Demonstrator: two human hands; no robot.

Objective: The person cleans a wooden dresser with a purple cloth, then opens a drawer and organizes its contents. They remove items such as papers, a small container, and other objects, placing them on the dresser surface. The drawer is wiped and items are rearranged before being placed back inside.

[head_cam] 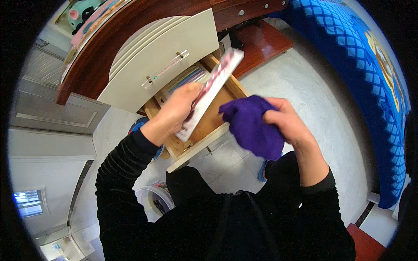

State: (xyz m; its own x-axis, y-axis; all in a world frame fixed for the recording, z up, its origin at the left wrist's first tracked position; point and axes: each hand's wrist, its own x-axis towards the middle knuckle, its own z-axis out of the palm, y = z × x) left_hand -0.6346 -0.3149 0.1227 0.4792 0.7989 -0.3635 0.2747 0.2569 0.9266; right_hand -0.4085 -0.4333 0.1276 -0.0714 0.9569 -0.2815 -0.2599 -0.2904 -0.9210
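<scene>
My left hand (178,109) grips a long, flat white box (215,89) with dark red print, blurred and tilted above an open wooden drawer (214,114). Bunched in my right hand (285,120) is a purple cloth (253,127), which hangs loosely just right of the drawer. Inside the drawer, flat plastic-wrapped items (192,76) lie at the back, partly hidden by my left hand and the box. A small metallic item (188,144) rests in the front left corner, too small to tell.
The drawer belongs to a cream-fronted cabinet (163,58) under a dark red wooden top (130,16). A white bucket (153,199) stands on the floor by my left leg. To the right, a bed with a blue patterned cover (356,65) runs along the tiled floor (326,114).
</scene>
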